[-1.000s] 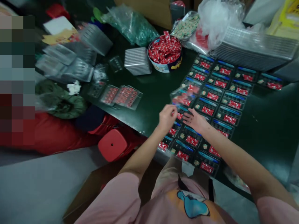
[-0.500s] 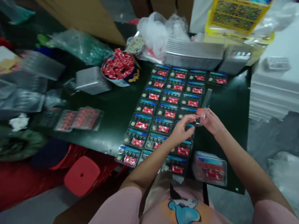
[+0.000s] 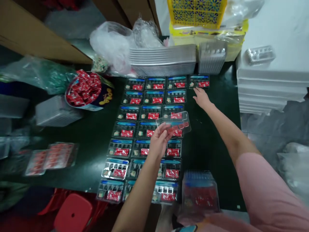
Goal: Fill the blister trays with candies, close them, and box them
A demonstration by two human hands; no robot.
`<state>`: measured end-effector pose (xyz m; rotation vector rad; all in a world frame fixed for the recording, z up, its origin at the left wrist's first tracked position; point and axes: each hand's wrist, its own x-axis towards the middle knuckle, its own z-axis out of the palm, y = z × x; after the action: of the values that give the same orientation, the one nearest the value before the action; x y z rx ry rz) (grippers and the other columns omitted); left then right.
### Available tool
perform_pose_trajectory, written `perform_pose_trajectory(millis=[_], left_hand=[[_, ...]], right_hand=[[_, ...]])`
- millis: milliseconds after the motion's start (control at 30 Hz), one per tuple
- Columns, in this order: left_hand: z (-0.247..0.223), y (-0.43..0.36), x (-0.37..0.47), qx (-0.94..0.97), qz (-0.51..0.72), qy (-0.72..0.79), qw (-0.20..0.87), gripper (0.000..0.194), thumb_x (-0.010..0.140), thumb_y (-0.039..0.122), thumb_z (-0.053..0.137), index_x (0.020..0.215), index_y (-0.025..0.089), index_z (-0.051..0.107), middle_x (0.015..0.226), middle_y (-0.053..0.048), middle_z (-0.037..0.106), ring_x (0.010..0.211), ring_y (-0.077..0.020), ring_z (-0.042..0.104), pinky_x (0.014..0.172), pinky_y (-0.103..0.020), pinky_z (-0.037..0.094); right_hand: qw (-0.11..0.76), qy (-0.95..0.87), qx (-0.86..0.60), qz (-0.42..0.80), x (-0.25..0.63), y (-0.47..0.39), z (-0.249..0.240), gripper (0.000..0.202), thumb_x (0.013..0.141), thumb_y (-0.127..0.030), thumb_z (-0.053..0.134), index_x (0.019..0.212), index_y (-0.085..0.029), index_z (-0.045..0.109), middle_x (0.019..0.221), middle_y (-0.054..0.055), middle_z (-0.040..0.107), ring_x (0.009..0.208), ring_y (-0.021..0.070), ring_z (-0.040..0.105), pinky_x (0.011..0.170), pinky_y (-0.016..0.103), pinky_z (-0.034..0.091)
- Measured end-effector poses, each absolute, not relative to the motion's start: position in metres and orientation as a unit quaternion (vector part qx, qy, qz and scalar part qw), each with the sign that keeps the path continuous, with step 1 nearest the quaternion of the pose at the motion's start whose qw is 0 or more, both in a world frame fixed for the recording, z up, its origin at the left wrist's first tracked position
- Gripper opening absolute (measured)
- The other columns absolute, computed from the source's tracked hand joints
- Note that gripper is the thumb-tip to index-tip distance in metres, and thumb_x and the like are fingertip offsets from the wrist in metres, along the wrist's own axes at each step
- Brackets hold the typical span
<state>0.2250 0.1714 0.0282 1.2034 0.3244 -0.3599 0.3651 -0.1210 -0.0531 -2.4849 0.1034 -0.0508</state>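
My left hand (image 3: 159,138) grips a clear plastic tray (image 3: 185,115) with a strip of translucent red pieces (image 3: 180,127) over it. It is held above rows of filled blister trays (image 3: 131,116), each with a blue pen-like stick, a red patterned packet and a small pale piece. My right hand (image 3: 202,97) stretches to the far right tray (image 3: 200,82), fingers apart at its lower edge. Whether the fingertips touch that tray I cannot tell. Nothing shows in the right hand.
Stacked clear trays (image 3: 164,59) line the back beside a yellow basket (image 3: 196,14). A tub (image 3: 103,98) of red packets stands left. Filled trays are piled (image 3: 200,193) at the front edge. Flat packs of red pieces (image 3: 59,155) lie left, above a red stool (image 3: 73,212).
My right hand has left the clear plastic and moved away to the far right tray. My left hand now holds the plastic alone. The view has shifted right.
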Motion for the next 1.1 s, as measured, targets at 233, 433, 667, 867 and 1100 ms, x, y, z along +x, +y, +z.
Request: perform_pose_trajectory(millis=[233, 433, 667, 867, 1100], left_hand=[[0.042, 0.183, 0.206, 0.584, -0.165, 0.175, 0.775, 0.039, 0.072, 0.031, 0.081, 0.108, 0.027, 0.068, 0.101, 0.0, 0.066, 0.092, -0.013, 0.067, 0.085, -0.03, 0.057], [0.043, 0.141, 0.219, 0.555, -0.204, 0.155, 0.792, 0.042, 0.07, 0.032, 0.082, 0.109, 0.027, 0.066, 0.097, 0.001, 0.067, 0.09, -0.013, 0.068, 0.083, -0.03, 0.057], [0.022, 0.087, 0.225, 0.554, -0.271, 0.128, 0.777, 0.056, 0.069, 0.039, 0.083, 0.118, 0.028, 0.058, 0.094, 0.0, 0.07, 0.088, -0.0153, 0.07, 0.079, -0.029, 0.056], [0.006, 0.063, 0.209, 0.567, -0.321, 0.14, 0.745, 0.072, 0.071, 0.041, 0.08, 0.134, 0.03, 0.047, 0.095, -0.002, 0.071, 0.089, -0.0158, 0.069, 0.082, -0.032, 0.054], [-0.032, 0.033, 0.195, 0.718, -0.201, 0.082, 0.661, 0.052, 0.081, 0.031, 0.068, 0.131, 0.022, 0.056, 0.117, -0.008, 0.064, 0.109, -0.0188, 0.061, 0.101, -0.036, 0.046]], right_hand=[[0.142, 0.03, -0.989, 0.029, 0.413, -0.139, -0.073, 0.046, 0.094, -0.007, 0.028, 0.127, -0.008, 0.06, 0.122, 0.022, 0.06, 0.118, 0.0327, 0.05, 0.099, 0.052, 0.041], [0.172, -0.05, -0.982, 0.055, 0.317, -0.141, -0.076, 0.044, 0.097, -0.01, 0.031, 0.13, -0.013, 0.06, 0.111, 0.015, 0.064, 0.102, 0.023, 0.052, 0.096, 0.038, 0.041], [0.409, 0.002, -0.909, 0.078, 0.173, -0.115, -0.079, 0.028, 0.092, -0.022, 0.05, 0.109, -0.022, 0.072, 0.108, 0.011, 0.07, 0.11, 0.026, 0.057, 0.101, 0.043, 0.045], [0.634, 0.24, -0.733, -0.06, 0.107, -0.125, -0.057, 0.041, 0.094, -0.048, 0.044, 0.124, -0.028, 0.062, 0.115, 0.007, 0.068, 0.106, 0.021, 0.063, 0.095, 0.041, 0.052], [0.639, 0.31, -0.696, -0.11, 0.095, -0.125, -0.046, 0.056, 0.09, -0.046, 0.052, 0.143, -0.028, 0.046, 0.119, 0.008, 0.063, 0.101, 0.02, 0.063, 0.091, 0.038, 0.053]])
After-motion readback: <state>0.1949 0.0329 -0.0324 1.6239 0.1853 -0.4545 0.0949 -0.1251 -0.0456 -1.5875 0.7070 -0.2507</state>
